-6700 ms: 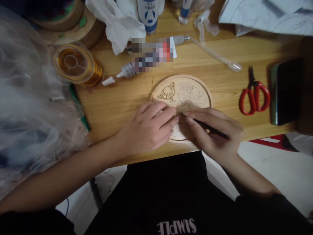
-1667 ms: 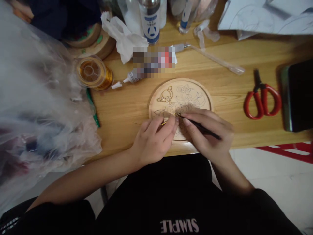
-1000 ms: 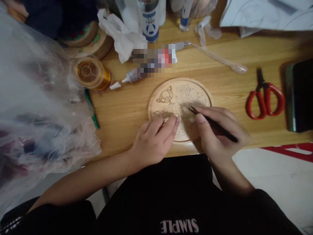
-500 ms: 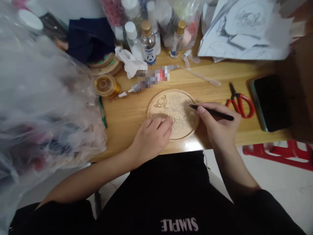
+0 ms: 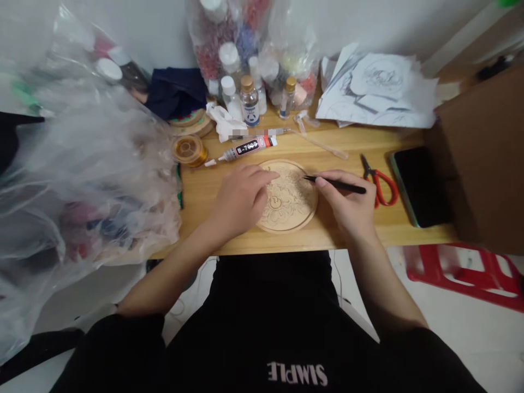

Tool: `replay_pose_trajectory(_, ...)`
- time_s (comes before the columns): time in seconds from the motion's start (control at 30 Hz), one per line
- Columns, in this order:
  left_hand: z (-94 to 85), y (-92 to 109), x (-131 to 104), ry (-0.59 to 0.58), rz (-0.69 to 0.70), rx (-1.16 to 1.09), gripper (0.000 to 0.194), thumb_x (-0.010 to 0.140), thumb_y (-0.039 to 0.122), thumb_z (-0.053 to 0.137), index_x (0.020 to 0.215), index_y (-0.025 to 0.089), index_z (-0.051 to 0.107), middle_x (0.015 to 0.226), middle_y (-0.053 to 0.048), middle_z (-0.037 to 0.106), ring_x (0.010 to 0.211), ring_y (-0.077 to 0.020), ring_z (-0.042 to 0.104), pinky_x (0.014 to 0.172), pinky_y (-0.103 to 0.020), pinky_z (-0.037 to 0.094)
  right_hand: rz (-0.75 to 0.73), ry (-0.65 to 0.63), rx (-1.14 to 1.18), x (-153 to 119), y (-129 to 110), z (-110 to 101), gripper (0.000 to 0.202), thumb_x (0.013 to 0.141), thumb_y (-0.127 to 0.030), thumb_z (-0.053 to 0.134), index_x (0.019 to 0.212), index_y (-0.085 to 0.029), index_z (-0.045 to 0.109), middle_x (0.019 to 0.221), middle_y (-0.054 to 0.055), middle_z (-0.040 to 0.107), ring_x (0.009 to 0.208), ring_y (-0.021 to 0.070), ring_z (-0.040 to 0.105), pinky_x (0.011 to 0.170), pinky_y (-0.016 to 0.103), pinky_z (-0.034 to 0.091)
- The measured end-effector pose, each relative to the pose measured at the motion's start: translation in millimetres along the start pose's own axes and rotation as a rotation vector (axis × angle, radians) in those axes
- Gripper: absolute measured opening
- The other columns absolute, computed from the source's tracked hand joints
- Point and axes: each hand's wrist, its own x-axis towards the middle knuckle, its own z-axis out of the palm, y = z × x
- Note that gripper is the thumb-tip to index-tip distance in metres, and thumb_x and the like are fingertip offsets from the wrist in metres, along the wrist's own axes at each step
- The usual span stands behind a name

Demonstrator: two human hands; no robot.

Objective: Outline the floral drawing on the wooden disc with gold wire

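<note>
A round wooden disc (image 5: 289, 215) with a line drawing of flowers lies near the table's front edge. My left hand (image 5: 242, 197) rests over its left side, index finger stretched across the upper left of the disc and the other fingers bent. Nothing shows in that hand. At the disc's right edge, my right hand (image 5: 347, 199) holds black tweezers (image 5: 341, 185) between thumb and fingers, their tips pointing left over the drawing's upper right part.
Behind the disc lies a glue tube (image 5: 248, 147), with a wire spool (image 5: 190, 150) to its left. Red-handled pliers (image 5: 383, 185) and a phone (image 5: 421, 185) lie at the right. Bottles (image 5: 249, 102) and papers (image 5: 376, 90) stand or lie behind; plastic bags (image 5: 118, 158) fill the left.
The view has shifted. My left hand has moved up and left on the disc, uncovering its lower middle, and the index finger has extended. My right hand keeps the tweezers over the upper right.
</note>
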Motion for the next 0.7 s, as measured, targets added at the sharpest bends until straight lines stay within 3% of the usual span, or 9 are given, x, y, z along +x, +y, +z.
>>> replay_pose_trajectory(0.2,3.3,17.6,-42.5,0.194,-0.031,-0.049,0.025,0.097,0.016,0.050,0.118,0.017,0.062,0.109,-0.008,0.070,0.103,-0.0187,0.066,0.092,-0.036,0.055,0.004,-0.236,-0.014,31.8,2.9,-3.5,0.009,0.076,-0.030,0.078,0.083,-0.025,0.078,0.087,0.002,0.079,0.084,0.0193,0.074,0.083,0.036,0.061)
replay_pose_trajectory(0.37,25.2,39.6,-85.4,0.221,-0.062,-0.014,0.030,0.094,0.013,0.052,0.124,0.016,0.058,0.117,-0.012,0.068,0.110,-0.0220,0.066,0.094,-0.038,0.057,0.006,-0.423,-0.023,42.9,5.1,1.5,0.024,0.069,-0.044,0.083,0.083,-0.024,0.079,0.088,0.004,0.079,0.085,0.0212,0.073,0.086,0.039,0.061)
replay_pose_trajectory(0.43,32.6,42.6,-95.6,0.233,-0.085,-0.001,0.035,0.094,0.013,0.052,0.129,0.018,0.056,0.122,-0.012,0.067,0.114,-0.0239,0.065,0.097,-0.042,0.056,0.013,-0.404,-0.025,39.0,6.3,3.4,0.025,0.068,-0.045,0.083,0.083,-0.024,0.079,0.090,0.005,0.079,0.086,0.0211,0.073,0.086,0.039,0.061)
replay_pose_trajectory(0.53,38.3,38.9,-104.0,0.258,-0.111,0.011,0.040,0.095,0.017,0.051,0.135,0.019,0.052,0.123,-0.013,0.066,0.115,-0.0262,0.064,0.097,-0.047,0.056,0.026,-0.278,-0.033,23.0,9.5,5.3,0.027,0.069,-0.046,0.081,0.082,-0.023,0.078,0.087,0.005,0.079,0.084,0.0205,0.073,0.085,0.039,0.061)
replay_pose_trajectory(0.7,38.1,18.9,-103.5,0.295,-0.136,0.005,0.047,0.096,0.021,0.053,0.142,0.015,0.044,0.131,-0.017,0.063,0.121,-0.0281,0.062,0.101,-0.049,0.053,0.046,0.003,-0.067,-42.8,2.8,9.7,0.026,0.075,-0.043,0.076,0.081,-0.019,0.075,0.082,0.006,0.078,0.080,0.0200,0.074,0.079,0.038,0.061)
